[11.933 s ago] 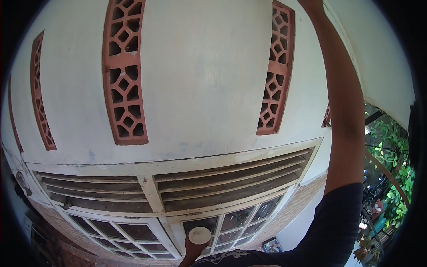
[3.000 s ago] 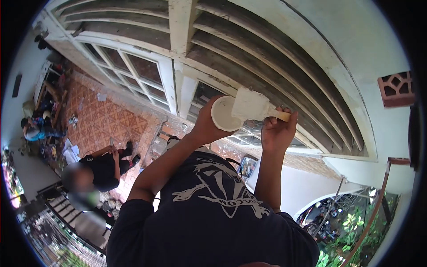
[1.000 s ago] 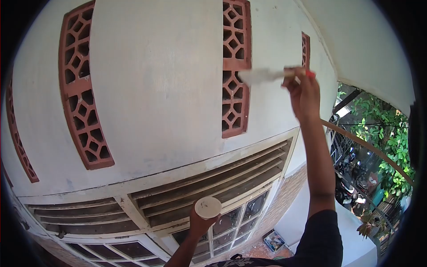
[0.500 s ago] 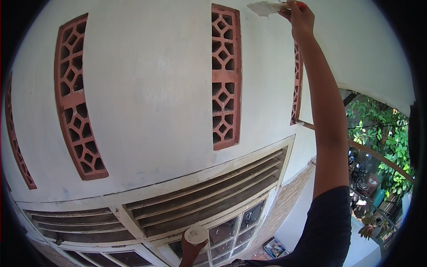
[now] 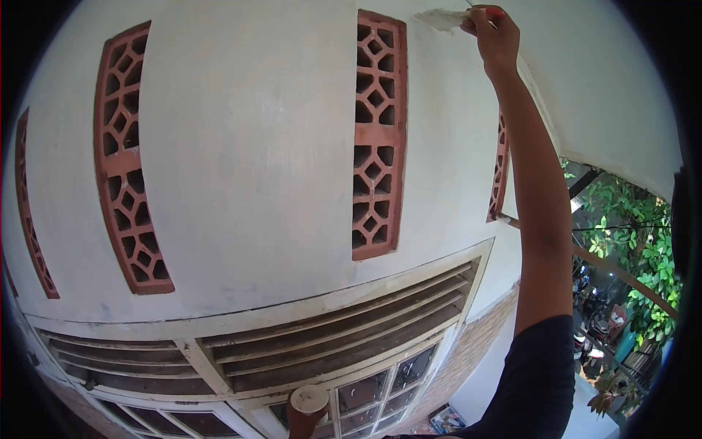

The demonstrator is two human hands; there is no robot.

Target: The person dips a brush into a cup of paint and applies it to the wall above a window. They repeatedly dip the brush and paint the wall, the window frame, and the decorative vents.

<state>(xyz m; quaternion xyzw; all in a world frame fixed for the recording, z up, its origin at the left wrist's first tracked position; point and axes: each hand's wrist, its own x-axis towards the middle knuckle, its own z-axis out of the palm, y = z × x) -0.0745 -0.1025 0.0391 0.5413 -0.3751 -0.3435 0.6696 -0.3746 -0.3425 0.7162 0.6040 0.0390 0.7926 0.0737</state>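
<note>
High at the upper right, my right hand (image 5: 499,36) is closed around the red handle of a paintbrush (image 5: 444,20). Its whitish, paint-coated bristles point left and lie right at the white wall (image 5: 241,146), beside the top of a terracotta vent grille (image 5: 380,135). Low in the view, my left hand (image 5: 303,423) grips a small white tub (image 5: 309,399) from below and the side. The tub's round pale top faces me, with smears on it.
More terracotta grilles (image 5: 130,161) are set into the wall. Below run wooden louvres (image 5: 344,329) above paned windows (image 5: 365,391). A sloping white ceiling (image 5: 607,88) meets the wall at right, with a brown rail (image 5: 629,278) and leafy plants (image 5: 643,249) beyond.
The view has shifted slightly, so the central grille sits further right and lower. My left hand with the tub is a little lower and further left; the right hand still holds the brush high.
</note>
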